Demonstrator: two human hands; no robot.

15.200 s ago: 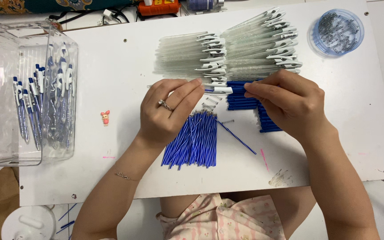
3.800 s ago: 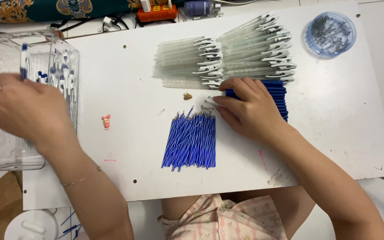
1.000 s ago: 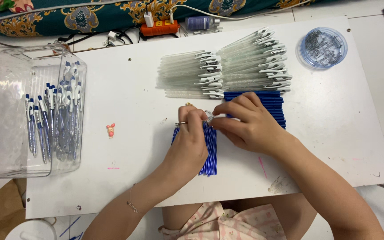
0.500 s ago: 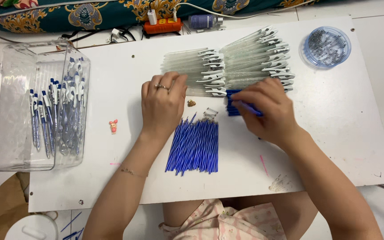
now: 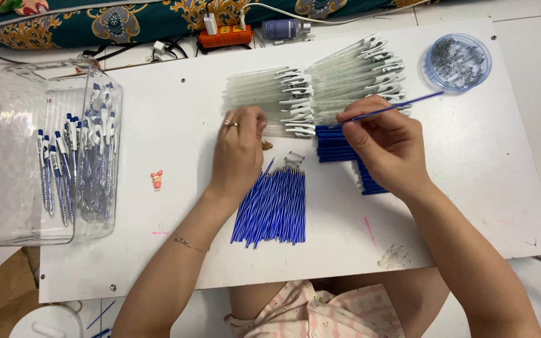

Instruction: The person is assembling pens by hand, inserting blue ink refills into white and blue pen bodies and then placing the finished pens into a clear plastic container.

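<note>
Refill: one thin blue pen refill (image 5: pixel 391 107) is held above the white table (image 5: pixel 176 206), slanting up toward the far right, its tip near the round blue dish (image 5: pixel 458 62).
Right hand: the right hand (image 5: pixel 386 147) is closed on the refill, thumb and fingertips pinching its lower end; the rest of the rod sticks out free.
Left hand: the left hand (image 5: pixel 239 150) lies palm down with a ring on one finger, its fingertips on the near ends of the clear pen barrels (image 5: pixel 264 97). Whether it has one pinched cannot be told (the fingertips hide the contact).
Clear barrels: two fanned rows with white clips (image 5: pixel 358 69), lying at the far side of the table, just beyond both hands.
Blue caps: a stack of short blue parts (image 5: pixel 336 144) lies under and just beside the right hand.
Loose refills: a bundle of blue refills (image 5: pixel 273 209) lies flat between the two forearms, near the table's front edge.
Springs: a few small springs (image 5: pixel 292 158) lie at the top of that bundle.
Blue dish: holds small metal parts; well apart from the left hand.
Clear bin: a clear plastic bin (image 5: pixel 7 188) at the far left holds finished blue-and-white pens (image 5: pixel 76 163).
Small figure: a tiny pink figure (image 5: pixel 156 179) lies between bin and left hand.
</note>
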